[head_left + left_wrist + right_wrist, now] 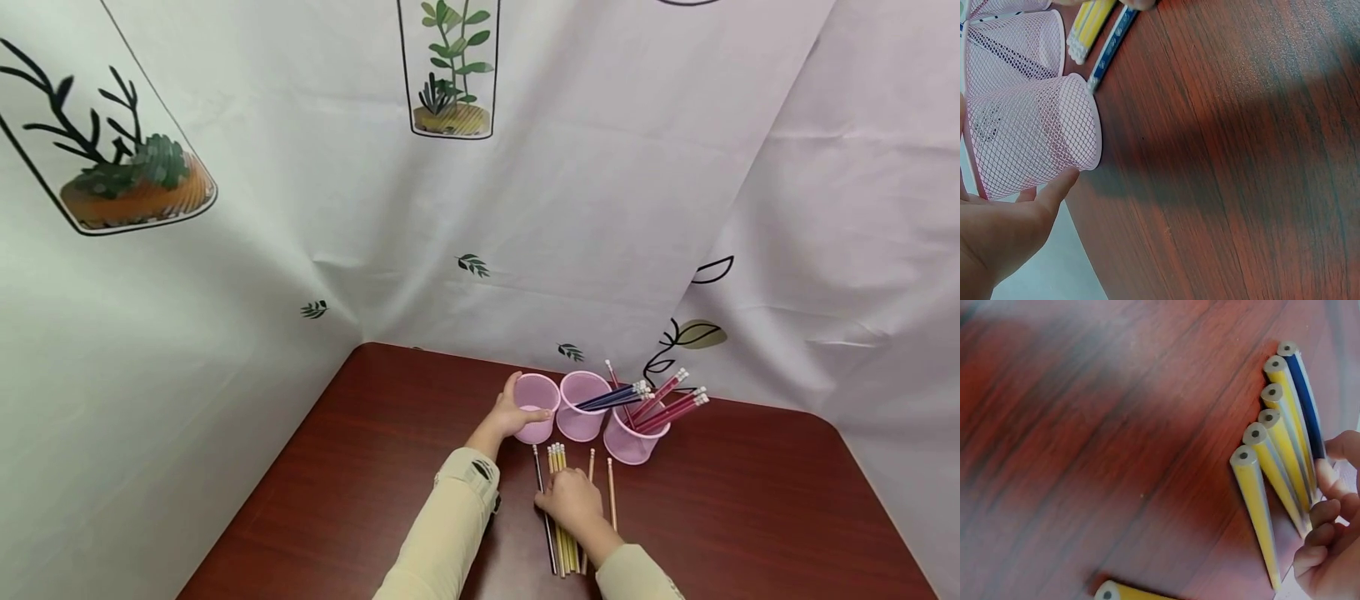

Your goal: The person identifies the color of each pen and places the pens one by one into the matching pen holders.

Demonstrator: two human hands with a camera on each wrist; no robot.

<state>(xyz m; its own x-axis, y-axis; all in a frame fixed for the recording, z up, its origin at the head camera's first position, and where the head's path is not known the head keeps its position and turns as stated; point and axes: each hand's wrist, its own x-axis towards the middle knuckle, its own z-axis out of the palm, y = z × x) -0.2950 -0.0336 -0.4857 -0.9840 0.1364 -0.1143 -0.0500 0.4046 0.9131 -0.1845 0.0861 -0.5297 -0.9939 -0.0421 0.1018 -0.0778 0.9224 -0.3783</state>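
My left hand (512, 414) grips the leftmost pink mesh cup (537, 429), thumb at its near side and fingers round its left. That cup holds no pencils and stands upright on the table. In the right wrist view, my right hand (1338, 531) pinches a dark blue pencil (1305, 394) between thumb and forefinger, its other fingers curled. The pencil lies along a row of several yellow pencils (1285, 419). In the head view, my right hand (573, 502) covers the middle of this row.
A middle pink cup (579, 425) holds several dark blue pencils (611, 398). The right pink cup (628, 450) holds several red-pink pencils (670, 410). A separate yellow pencil (612, 492) lies right of the row on the brown table (750, 500). A patterned curtain (585, 208) hangs behind.
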